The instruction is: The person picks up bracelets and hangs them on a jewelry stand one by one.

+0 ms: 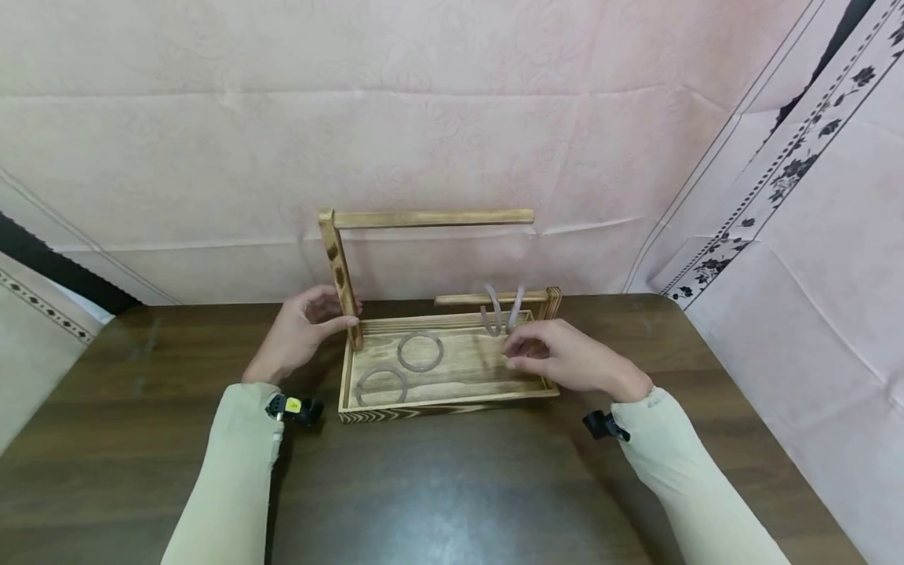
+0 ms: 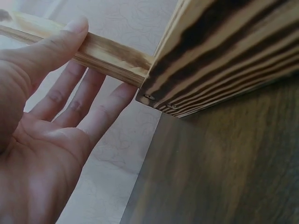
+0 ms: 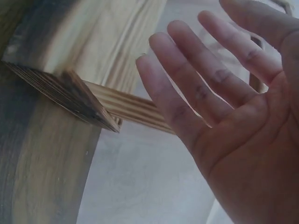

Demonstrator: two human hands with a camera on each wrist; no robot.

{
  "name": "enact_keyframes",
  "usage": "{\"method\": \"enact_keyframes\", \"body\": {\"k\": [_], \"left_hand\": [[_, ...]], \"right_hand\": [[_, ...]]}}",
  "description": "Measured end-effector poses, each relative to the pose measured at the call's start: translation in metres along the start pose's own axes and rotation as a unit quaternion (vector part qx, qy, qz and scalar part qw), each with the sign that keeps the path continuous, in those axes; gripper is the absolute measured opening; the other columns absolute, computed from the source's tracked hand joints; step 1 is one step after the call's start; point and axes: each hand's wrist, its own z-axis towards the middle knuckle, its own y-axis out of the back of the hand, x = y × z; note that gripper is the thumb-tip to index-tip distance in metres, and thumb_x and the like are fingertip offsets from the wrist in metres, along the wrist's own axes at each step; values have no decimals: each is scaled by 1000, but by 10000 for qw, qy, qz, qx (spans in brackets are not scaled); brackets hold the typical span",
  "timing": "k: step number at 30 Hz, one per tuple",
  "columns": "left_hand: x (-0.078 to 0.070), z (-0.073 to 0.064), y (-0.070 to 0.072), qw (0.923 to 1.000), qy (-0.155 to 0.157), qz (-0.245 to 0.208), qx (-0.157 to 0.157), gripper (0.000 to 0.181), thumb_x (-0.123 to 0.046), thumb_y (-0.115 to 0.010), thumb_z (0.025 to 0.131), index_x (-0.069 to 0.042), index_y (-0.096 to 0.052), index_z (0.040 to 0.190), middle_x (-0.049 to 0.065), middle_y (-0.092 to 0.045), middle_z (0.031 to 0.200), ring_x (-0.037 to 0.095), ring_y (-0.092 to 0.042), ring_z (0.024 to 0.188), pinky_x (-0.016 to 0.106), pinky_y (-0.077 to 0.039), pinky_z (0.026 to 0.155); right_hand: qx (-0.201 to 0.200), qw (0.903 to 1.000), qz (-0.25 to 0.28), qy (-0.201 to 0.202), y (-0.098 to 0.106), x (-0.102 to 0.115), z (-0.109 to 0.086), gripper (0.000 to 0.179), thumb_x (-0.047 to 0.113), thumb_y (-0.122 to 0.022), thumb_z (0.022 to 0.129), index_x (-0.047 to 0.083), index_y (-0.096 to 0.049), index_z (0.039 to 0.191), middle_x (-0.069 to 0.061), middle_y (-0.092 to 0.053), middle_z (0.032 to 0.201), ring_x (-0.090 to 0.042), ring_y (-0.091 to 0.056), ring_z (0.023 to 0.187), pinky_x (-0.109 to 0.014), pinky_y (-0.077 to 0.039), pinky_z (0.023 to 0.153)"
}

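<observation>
My left hand [image 1: 305, 326] holds the left upright post [image 1: 340, 275] of a wooden rack, thumb on one side and fingers behind it. From that post's top a long wooden bar [image 1: 434, 219] runs right. Two greyish translucent rings [image 1: 420, 351] lie in the rack's shallow tray [image 1: 469, 375]. Two more rings [image 1: 492, 310] hang on the shorter, lower bar [image 1: 457, 300], which extends left from the right post [image 1: 552, 303]. My right hand [image 1: 565, 357] is over the tray's right end, fingertips just below the hanging rings; its fingers look loosely bent in the right wrist view.
The rack stands near the back edge of a dark brown wooden table [image 1: 438, 486]. Behind it hangs a pale pink cloth [image 1: 424, 149], and another patterned cloth [image 1: 833, 298] hangs to the right. Each wrist wears a small black camera [image 1: 606, 425].
</observation>
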Motion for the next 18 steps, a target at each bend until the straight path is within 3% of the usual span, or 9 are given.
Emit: {"method": "enact_keyframes", "body": {"k": [8,14,18], "left_hand": [[-4,1,0,10000,3,22,55,32,-20,-77,92,-8,-66,120,13,-71,118,12,-67,103,18,-51,86],[-2,1,0,9999,-18,68,138,31,-17,-76,93,-8,-66,121,14,-71,117,14,-66,102,20,-52,84],[-2,1,0,9999,-17,85,146,31,-18,-75,94,-8,-65,121,14,-71,118,14,-66,103,20,-52,85]], "right_hand": [[347,9988,-226,258,-4,6,4,25,24,-68,99,15,-67,122,-4,-73,117,-17,-69,111,-44,-56,96],[371,9964,-585,481,-6,9,7,27,25,-69,99,17,-66,125,-3,-71,123,-21,-67,116,-46,-54,99],[537,9958,-517,538,-8,12,9,30,26,-69,99,18,-65,127,-5,-69,127,-23,-66,120,-45,-54,100]]}}
